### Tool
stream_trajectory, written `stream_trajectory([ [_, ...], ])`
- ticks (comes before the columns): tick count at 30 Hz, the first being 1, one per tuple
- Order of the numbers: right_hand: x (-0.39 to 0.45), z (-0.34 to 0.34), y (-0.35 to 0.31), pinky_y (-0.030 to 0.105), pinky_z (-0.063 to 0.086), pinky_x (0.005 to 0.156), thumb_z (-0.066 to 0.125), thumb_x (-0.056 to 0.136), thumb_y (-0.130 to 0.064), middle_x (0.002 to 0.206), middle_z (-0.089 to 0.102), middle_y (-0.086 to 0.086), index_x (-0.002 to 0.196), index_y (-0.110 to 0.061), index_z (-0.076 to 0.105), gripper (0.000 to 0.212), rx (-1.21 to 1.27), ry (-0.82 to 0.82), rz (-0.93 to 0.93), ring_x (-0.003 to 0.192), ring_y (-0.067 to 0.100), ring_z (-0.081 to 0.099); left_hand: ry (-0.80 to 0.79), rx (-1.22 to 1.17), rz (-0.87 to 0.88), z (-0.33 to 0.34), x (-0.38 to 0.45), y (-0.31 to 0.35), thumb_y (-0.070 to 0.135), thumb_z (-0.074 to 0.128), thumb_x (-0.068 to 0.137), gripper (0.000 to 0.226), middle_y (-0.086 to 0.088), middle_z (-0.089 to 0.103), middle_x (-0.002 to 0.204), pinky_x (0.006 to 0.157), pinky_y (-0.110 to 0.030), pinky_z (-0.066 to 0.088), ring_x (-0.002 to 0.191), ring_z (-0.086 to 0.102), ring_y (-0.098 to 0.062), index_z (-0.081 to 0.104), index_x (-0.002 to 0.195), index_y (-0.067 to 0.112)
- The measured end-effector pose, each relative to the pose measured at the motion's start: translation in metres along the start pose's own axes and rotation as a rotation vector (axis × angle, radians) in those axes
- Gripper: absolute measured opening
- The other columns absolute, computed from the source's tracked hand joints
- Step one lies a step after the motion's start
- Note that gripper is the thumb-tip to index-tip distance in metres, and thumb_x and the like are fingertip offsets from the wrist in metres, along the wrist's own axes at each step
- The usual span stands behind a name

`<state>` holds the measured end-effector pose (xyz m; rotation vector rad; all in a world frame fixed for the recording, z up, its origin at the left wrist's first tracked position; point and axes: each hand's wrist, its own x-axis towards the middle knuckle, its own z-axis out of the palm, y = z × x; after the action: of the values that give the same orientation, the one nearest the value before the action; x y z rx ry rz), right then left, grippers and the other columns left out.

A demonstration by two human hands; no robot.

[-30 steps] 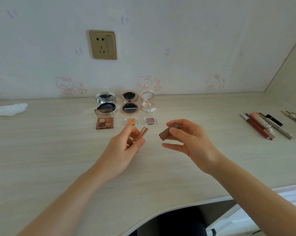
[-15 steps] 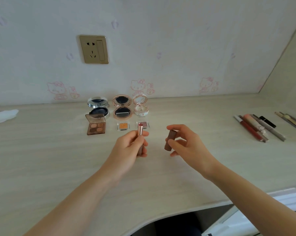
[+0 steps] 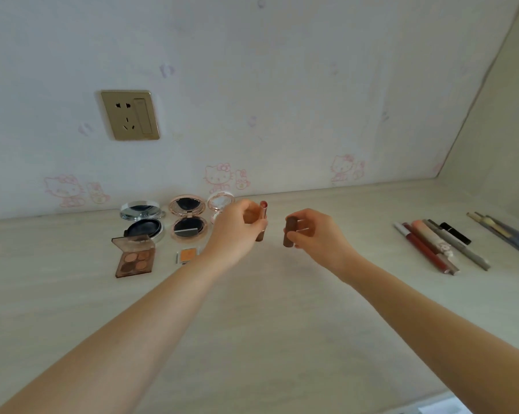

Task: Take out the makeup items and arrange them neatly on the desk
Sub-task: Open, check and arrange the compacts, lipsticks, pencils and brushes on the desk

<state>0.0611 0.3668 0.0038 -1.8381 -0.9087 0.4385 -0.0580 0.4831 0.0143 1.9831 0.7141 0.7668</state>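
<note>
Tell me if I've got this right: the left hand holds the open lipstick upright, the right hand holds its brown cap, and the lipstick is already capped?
Not quite. In the head view the lipstick is uncapped: its red tip shows at the top. The left hand holds it upright, and the right hand holds the brown cap apart from it, to its right.

Left hand (image 3: 237, 228): bare, no rings or bracelet visible.
Right hand (image 3: 318, 237): bare, likewise unadorned.
Forearms: uncovered, no sleeves or watch in view.
</note>
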Motion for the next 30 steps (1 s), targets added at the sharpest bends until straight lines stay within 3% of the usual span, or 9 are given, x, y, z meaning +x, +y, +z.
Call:
stream_trajectory([
  [3,0.023,0.002,-0.004,0.043,0.056,0.083,0.060,0.079,-0.004,0.091,0.070,-0.001,0.097,-0.022,0.062,0.025,-0.015,0.023,-0.008,0.082,0.013,0.069,0.081,0.118,0.015,0.009,0.024,-0.004,0.008,0.062,0.087,0.004,0.003,0.064,0.077,0.052,-0.006,0.041,0.065,0.059,-0.004,0.062,0.086,0.011],
  [5,0.034,0.006,-0.004,0.034,0.057,0.078,0.060,0.080,-0.004,0.097,0.068,-0.002,0.099,-0.021,0.061,0.025,-0.032,0.041,-0.021,0.082,0.013,0.069,0.118,0.160,0.002,0.014,0.036,-0.009,0.008,0.062,0.087,0.005,0.000,0.065,0.076,0.052,-0.007,0.039,0.064,0.059,-0.008,0.062,0.083,0.010],
  [7,0.043,0.011,-0.004,0.015,0.051,0.064,0.059,0.082,-0.003,0.096,0.066,-0.003,0.101,-0.018,0.061,0.024,-0.044,0.053,-0.031,0.080,0.012,0.069,0.138,0.191,-0.012,0.019,0.044,-0.013,0.006,0.060,0.087,0.009,-0.003,0.064,0.073,0.049,-0.006,0.038,0.058,0.053,-0.001,0.062,0.079,0.008],
  [9,0.050,0.017,-0.002,0.005,0.041,0.049,0.058,0.082,-0.002,0.094,0.066,-0.003,0.102,-0.015,0.061,0.024,-0.064,0.050,-0.035,0.079,0.012,0.069,0.144,0.213,-0.014,0.023,0.048,-0.015,0.008,0.056,0.091,0.016,-0.009,0.066,0.070,0.047,-0.006,0.037,0.048,0.049,0.002,0.061,0.076,0.004],
  [13,0.060,0.028,0.006,0.011,0.042,0.050,0.058,0.081,-0.001,0.097,0.065,0.001,0.101,-0.014,0.061,0.023,-0.088,0.039,-0.047,0.085,0.016,0.067,0.165,0.262,-0.036,0.029,0.052,-0.018,0.007,0.058,0.090,0.013,-0.008,0.067,0.074,0.048,-0.011,0.037,0.057,0.054,-0.008,0.067,0.083,0.002],
  [16,0.066,0.032,0.012,0.014,0.045,0.059,0.057,0.082,-0.001,0.094,0.063,-0.001,0.100,-0.011,0.061,0.021,-0.118,0.026,-0.073,0.087,0.019,0.065,0.168,0.307,-0.073,0.033,0.056,-0.018,0.009,0.057,0.089,0.014,-0.011,0.070,0.079,0.062,-0.030,0.046,0.074,0.063,-0.024,0.067,0.083,0.002],
  [18,0.069,0.034,0.015,0.018,0.047,0.066,0.057,0.083,-0.001,0.095,0.064,0.000,0.099,-0.012,0.062,0.020,-0.130,0.024,-0.069,0.089,0.019,0.064,0.167,0.318,-0.095,0.035,0.061,-0.019,0.009,0.056,0.090,0.016,-0.014,0.069,0.078,0.063,-0.036,0.047,0.073,0.061,-0.027,0.066,0.080,0.001],
  [25,0.083,0.036,0.018,0.027,0.050,0.081,0.061,0.080,0.000,0.093,0.066,0.006,0.100,-0.010,0.063,0.023,-0.200,0.027,-0.058,0.091,0.021,0.061,0.205,0.375,-0.092,0.038,0.079,-0.028,0.005,0.049,0.089,0.018,-0.015,0.064,0.075,0.058,-0.038,0.044,0.070,0.058,-0.029,0.061,0.076,0.001],
  [30,0.091,0.041,0.022,0.018,0.042,0.074,0.062,0.082,-0.004,0.099,0.066,0.005,0.108,-0.012,0.061,0.027,-0.205,0.035,-0.053,0.086,0.015,0.056,0.230,0.416,-0.141,0.036,0.085,-0.029,0.006,0.050,0.089,0.016,-0.012,0.064,0.078,0.047,-0.028,0.028,0.069,0.052,-0.023,0.063,0.081,0.002],
])
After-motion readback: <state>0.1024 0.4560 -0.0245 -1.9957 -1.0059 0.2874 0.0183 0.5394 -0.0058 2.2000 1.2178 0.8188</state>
